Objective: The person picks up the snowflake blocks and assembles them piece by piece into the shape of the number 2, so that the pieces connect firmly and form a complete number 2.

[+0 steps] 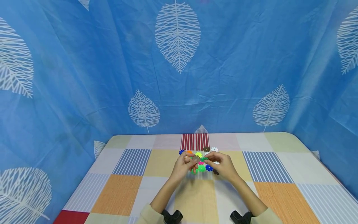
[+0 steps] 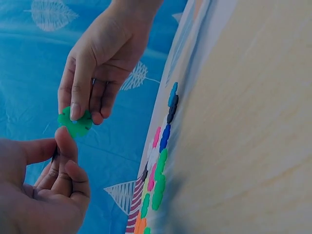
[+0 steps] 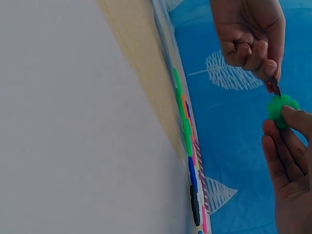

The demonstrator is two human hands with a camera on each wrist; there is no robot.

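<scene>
My left hand [image 1: 181, 165] pinches a brown flower-shaped disc [image 1: 197, 159] between thumb and fingers. In the right wrist view this brown disc [image 3: 276, 87] is seen edge-on, touching a green flower-shaped disc [image 3: 279, 109]. My right hand [image 1: 224, 166] pinches that green disc between thumb and fingers. The left wrist view shows the green disc [image 2: 75, 123] face-on, with a slot in its rim, between the right hand [image 2: 105, 63] and the left hand [image 2: 48, 190]. The fingers there hide most of the brown disc. Both hands are raised above the table.
Several flower discs lie on the patchwork tablecloth [image 1: 194, 199] behind and under the hands, among them a blue disc [image 1: 209, 168], a light green disc [image 1: 201, 168], a yellow disc [image 1: 198, 154] and a white disc [image 1: 214, 149]. A blue leaf-print curtain [image 1: 218, 77] surrounds the table's far sides.
</scene>
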